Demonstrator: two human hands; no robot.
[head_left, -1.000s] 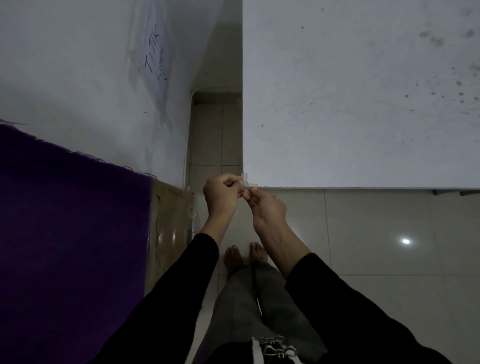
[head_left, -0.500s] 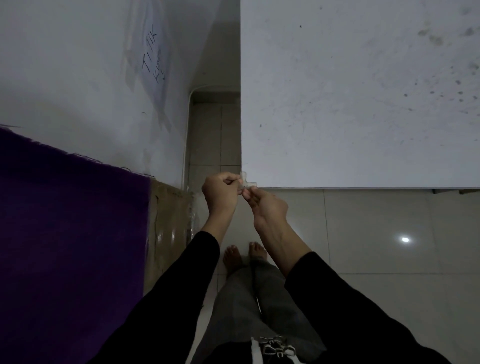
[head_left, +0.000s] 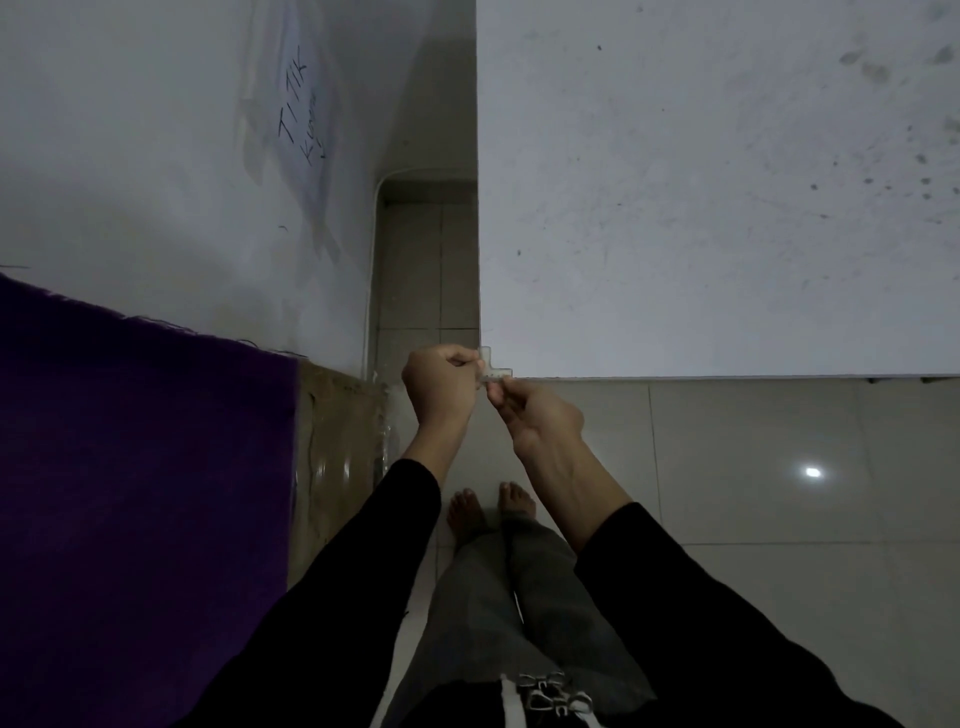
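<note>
Item: 1 small translucent T-shaped plastic piece (head_left: 492, 368)
Grip: left hand (head_left: 441, 387) pinches left side, right hand (head_left: 537, 418) near end (both clamped)

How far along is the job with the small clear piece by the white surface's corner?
Done: nothing finished shows; the white surface bears only dark specks. In hand: the left hand and right hand both pinch the clear piece, held up by the surface's near corner. Left: likely fitting or placing it; whether it touches the corner cannot be told.
</note>
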